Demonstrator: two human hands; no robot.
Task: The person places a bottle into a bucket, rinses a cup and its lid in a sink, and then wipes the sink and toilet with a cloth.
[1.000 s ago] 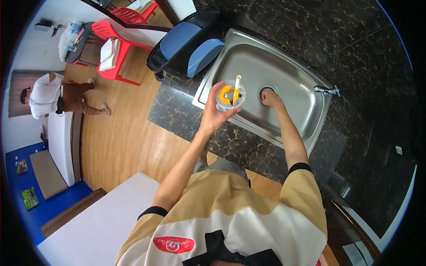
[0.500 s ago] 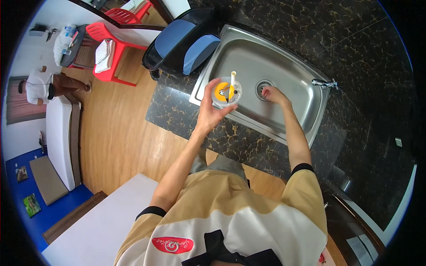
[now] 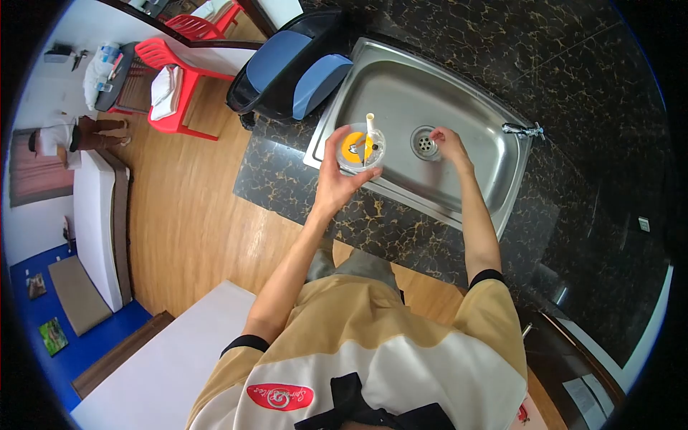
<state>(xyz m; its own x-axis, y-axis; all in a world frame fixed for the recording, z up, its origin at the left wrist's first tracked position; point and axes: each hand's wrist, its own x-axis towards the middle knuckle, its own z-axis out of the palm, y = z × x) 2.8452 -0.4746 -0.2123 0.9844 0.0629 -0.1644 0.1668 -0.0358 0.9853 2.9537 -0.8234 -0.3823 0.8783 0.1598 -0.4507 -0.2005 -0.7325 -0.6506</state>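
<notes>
My left hand point(image 3: 338, 179) is wrapped round a clear plastic cup point(image 3: 350, 168) at the near left rim of the sink. The cup's lid bears a yellow round sticker point(image 3: 354, 147), and a pale straw point(image 3: 370, 123) stands up through it. Over the steel sink point(image 3: 390, 89), my right hand point(image 3: 451, 147) hovers just right of the drain point(image 3: 424, 144), with its fingers curled together. Whether anything is pinched in those fingers is too small to make out.
A black bin with blue flaps point(image 3: 315, 86) borders the sink's left side. The tap point(image 3: 524, 130) is on the right rim, amid a dark marbled counter point(image 3: 401, 240). Farther left are a red chair point(image 3: 188, 93), a bed point(image 3: 98, 222) and another person point(image 3: 72, 140).
My right hand has lifted slightly up and right from the drain, uncovering more of its strainer. The left hand with the cup has shifted a little left. The person at the bed leans farther over.
</notes>
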